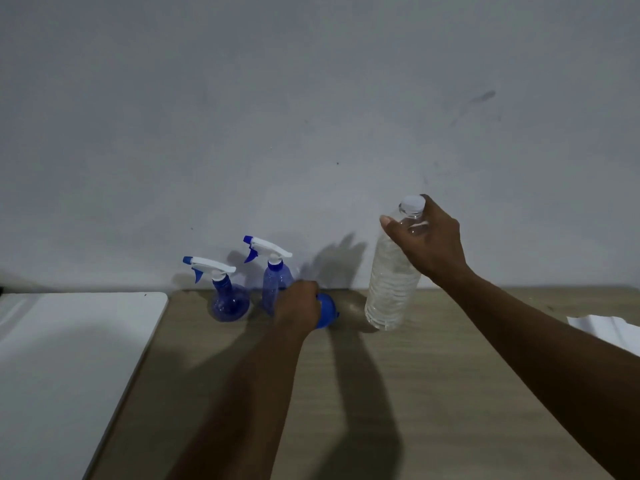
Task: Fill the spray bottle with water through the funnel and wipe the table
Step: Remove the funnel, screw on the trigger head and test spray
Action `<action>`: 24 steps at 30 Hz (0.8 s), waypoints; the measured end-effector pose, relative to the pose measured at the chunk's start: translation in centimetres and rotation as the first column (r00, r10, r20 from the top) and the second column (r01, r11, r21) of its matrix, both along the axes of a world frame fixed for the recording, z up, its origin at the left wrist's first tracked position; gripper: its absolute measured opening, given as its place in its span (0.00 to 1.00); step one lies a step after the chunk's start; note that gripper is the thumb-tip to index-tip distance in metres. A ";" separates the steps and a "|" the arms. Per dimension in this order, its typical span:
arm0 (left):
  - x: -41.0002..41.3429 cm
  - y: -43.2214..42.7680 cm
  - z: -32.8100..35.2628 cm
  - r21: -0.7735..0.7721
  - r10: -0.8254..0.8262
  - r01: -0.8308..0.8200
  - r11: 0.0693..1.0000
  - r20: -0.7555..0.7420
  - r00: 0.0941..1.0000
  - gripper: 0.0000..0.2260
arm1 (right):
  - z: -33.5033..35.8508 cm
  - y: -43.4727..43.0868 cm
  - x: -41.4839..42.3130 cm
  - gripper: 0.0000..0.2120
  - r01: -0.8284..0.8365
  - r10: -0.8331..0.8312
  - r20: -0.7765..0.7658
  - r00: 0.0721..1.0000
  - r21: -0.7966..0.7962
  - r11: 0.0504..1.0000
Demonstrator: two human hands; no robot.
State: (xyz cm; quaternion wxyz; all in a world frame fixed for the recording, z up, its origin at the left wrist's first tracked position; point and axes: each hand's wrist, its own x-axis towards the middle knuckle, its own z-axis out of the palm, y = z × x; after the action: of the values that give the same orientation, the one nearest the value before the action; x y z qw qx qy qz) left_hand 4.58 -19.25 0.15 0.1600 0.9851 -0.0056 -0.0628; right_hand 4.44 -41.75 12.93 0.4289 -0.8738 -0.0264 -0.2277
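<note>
Grips the water bottle (391, 282) by its neck with the right hand (429, 244), tilted, cap (412, 202) on. Wraps the left hand (298, 304) round the blue funnel (327, 311), just beside the tall spray bottle (273, 285) far back, probably for filling. Leaves the spray top (268, 247) on.

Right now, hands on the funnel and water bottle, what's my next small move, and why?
Probably set the water bottle down and unscrew the trigger head from the taller spray bottle. It's still on, so the funnel under your left hand has no opening to sit in, and your right hand is full.
</note>
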 end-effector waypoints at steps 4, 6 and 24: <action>2.5 -1.0 -1.3 0.033 -0.023 0.023 0.999 -0.018 1.000 0.09 | -0.5 0.1 2.2 0.18 -0.009 0.009 -0.013 1.000 -0.015 1.000; 3.5 -1.2 -2.2 0.048 -0.016 0.017 0.999 -0.009 1.000 0.10 | -1.6 0.0 2.9 0.17 -0.020 0.020 -0.029 0.999 -0.013 1.000; 2.9 -1.1 -0.6 -0.152 -0.032 0.047 0.987 0.102 0.994 0.16 | -2.9 -1.3 4.0 0.44 -0.024 -0.007 -0.225 0.974 -0.131 0.991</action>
State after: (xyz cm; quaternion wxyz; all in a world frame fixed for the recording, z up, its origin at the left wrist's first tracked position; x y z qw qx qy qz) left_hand 7.52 -20.40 -0.40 0.2341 0.9713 -0.0380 -0.0163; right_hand 8.40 -43.05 10.01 0.3710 -0.9204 0.0034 -0.1234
